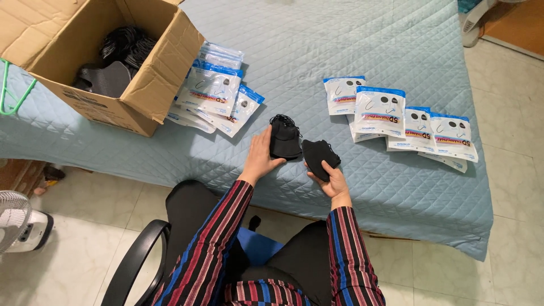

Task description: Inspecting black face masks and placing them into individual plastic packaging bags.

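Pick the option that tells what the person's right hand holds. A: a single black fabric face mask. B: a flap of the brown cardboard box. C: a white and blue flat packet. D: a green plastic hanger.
A: the right hand grips a single black fabric face mask just above the pale blue quilted bed cover, while the left hand rests against a small stack of black masks.

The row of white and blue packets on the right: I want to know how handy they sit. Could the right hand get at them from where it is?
Probably yes. The right hand holds a black mask, and only bare quilt lies between it and the packets.
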